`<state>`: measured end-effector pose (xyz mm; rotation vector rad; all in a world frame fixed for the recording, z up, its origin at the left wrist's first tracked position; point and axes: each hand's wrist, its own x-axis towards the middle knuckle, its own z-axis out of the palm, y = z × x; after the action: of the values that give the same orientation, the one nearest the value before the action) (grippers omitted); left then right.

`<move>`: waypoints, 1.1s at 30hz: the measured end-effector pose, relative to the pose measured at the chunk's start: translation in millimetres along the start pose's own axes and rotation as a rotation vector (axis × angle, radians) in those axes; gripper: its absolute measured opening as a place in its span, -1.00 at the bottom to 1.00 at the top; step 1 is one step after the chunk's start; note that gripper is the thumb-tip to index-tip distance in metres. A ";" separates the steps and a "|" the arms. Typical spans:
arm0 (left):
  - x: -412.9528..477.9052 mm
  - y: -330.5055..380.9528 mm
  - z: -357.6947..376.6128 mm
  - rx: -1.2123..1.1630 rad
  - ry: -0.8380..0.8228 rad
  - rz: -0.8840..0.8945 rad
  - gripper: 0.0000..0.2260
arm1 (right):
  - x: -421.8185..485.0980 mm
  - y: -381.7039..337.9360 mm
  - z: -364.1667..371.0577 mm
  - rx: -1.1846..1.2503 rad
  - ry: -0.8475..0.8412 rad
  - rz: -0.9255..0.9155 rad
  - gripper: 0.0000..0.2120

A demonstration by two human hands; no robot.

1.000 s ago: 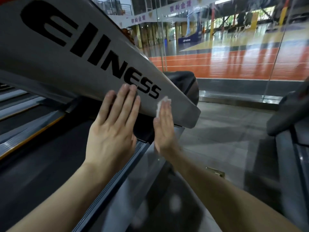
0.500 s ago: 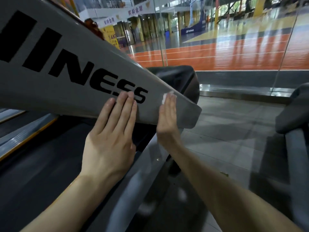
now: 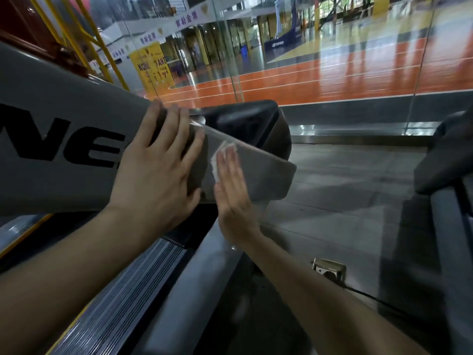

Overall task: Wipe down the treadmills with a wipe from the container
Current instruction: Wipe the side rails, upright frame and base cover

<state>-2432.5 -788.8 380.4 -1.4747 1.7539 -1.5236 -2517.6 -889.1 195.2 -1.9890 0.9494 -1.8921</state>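
Both grips flat on the grey arm

Your left grip (image 3: 156, 175) lies flat on the treadmill's grey arm (image 3: 64, 111), fingers spread. Your right grip (image 3: 233, 190), just at its 3 o'clock, has straight fingers together, pressing the white wipe (image 3: 217, 160) on the arm. The wipe peeks out at the grip's 11 o'clock

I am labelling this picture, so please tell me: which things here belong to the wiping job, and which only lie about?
Job: white wipe, pressed under the right hand; grey treadmill arm, touched by the left hand.
Lying about: floor socket; yellow banner; basketball court.
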 end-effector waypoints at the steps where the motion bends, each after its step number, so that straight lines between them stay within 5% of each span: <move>1: 1.5 0.8 -1.2 0.019 -0.011 0.014 -0.07 | -5.5 17.2 0.2 -0.004 0.021 0.152 -0.48; 3: 4.5 1.9 -0.4 0.051 -0.009 0.027 -0.02 | -9.7 39.4 -1.9 -0.031 0.094 0.541 -0.48; 4: 5.7 2.9 -0.3 0.061 -0.003 0.032 0.00 | -13.0 34.3 -0.2 -0.041 0.101 0.581 -0.47; 7: 7.3 7.2 0.6 0.085 0.000 0.018 0.02 | -34.1 0.3 23.6 -0.087 0.072 0.120 -0.48; 10: 6.8 16.8 2.3 0.057 -0.002 -0.006 0.01 | -47.5 11.5 24.8 -0.015 0.093 0.042 -0.42; 18: -1.6 30.0 12.1 -0.046 0.027 -0.033 -0.09 | -68.3 85.0 -1.8 0.088 0.246 0.986 -0.54; 21: -2.3 39.6 14.4 -0.087 0.053 -0.003 -0.16 | -47.7 52.4 -10.7 0.078 0.422 0.676 -0.47; 23: -4.5 54.9 20.7 -0.118 0.047 0.048 -0.19 | -44.6 44.5 19.8 0.080 0.374 0.511 -0.41; 25: -8.5 75.1 28.0 -0.120 0.026 0.112 -0.21 | -58.1 60.1 20.3 -0.025 0.345 0.672 -0.46; 26: -10.2 83.8 31.5 -0.143 0.024 0.121 -0.22 | -58.9 68.6 18.3 -0.039 0.468 0.805 -0.50; 27: -10.7 90.0 34.5 -0.169 0.024 0.122 -0.24 | -59.7 71.4 13.3 0.219 0.545 0.914 -0.52; 28: -9.9 94.6 37.3 -0.186 0.022 0.128 -0.25 | -64.3 86.2 3.9 0.031 0.431 0.953 -0.51; 29: -7.3 98.3 39.0 -0.191 0.027 0.133 -0.26 | -53.2 84.2 -11.5 -0.004 0.282 0.870 -0.49; 33: 13.8 107.7 41.2 -0.144 0.053 0.143 -0.29 | 3.7 56.6 -19.7 0.036 0.162 0.232 -0.48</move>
<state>-2452.2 -835.8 276.0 -1.3525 1.9907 -1.4018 -2553.0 -929.3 168.0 -1.6437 1.1258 -1.9448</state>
